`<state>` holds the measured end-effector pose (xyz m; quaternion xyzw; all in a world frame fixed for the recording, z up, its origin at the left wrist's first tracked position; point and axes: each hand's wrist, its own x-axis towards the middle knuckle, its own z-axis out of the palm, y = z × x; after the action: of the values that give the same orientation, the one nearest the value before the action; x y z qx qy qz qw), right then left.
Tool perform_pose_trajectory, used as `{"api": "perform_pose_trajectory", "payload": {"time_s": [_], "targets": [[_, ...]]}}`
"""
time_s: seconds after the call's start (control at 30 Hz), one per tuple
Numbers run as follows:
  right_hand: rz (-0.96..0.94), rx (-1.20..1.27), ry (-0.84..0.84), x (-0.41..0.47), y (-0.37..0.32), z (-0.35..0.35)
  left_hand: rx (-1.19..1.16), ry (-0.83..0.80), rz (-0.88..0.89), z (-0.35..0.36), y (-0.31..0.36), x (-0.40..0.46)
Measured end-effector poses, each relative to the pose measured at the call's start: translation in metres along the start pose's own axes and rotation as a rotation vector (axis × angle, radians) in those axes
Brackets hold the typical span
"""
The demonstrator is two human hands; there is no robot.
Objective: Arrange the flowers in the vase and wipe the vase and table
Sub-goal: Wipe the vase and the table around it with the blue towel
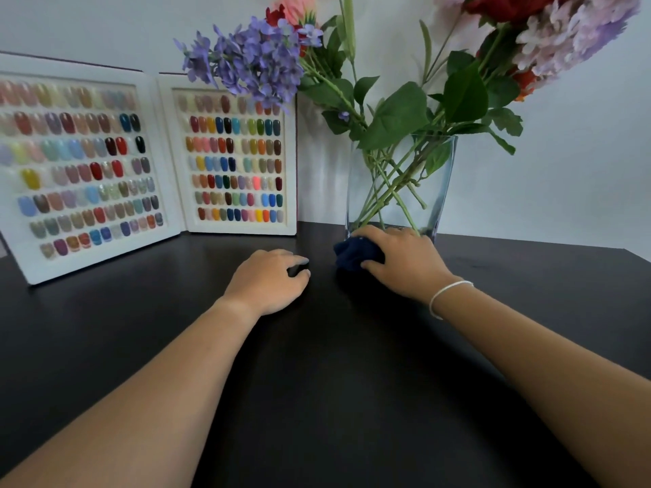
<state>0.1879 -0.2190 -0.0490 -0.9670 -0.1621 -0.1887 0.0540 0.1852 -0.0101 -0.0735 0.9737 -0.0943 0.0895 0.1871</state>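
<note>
A clear glass vase point(442, 184) stands at the back of the dark table point(334, 382), with several green stems crossing inside it. Purple flowers point(250, 61) lean out to the left; red and pale pink flowers point(556, 33) rise at the upper right. My right hand point(405, 262) presses a bunched dark blue cloth point(355, 253) onto the table right in front of the vase's base. My left hand point(271, 280) rests palm down on the table to the left of the cloth, fingers loosely curled, holding nothing.
Two white display boards of coloured nail samples point(88, 170) point(236, 163) stand propped against the wall at the back left, close to the vase. A white bracelet point(447, 294) circles my right wrist. The table's right edge runs near the far right.
</note>
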Motion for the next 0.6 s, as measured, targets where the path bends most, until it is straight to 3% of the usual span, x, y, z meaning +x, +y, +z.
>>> {"api": "perform_pose_trajectory", "payload": {"time_s": [0.17, 0.6], "targets": [[0.085, -0.017, -0.076, 0.009, -0.002, 0.005, -0.018, 0.030, 0.006, 0.002, -0.001, 0.002], [0.199, 0.123, -0.055, 0.010, 0.001, 0.008, -0.020, -0.016, 0.006, 0.001, -0.004, 0.003]]}}
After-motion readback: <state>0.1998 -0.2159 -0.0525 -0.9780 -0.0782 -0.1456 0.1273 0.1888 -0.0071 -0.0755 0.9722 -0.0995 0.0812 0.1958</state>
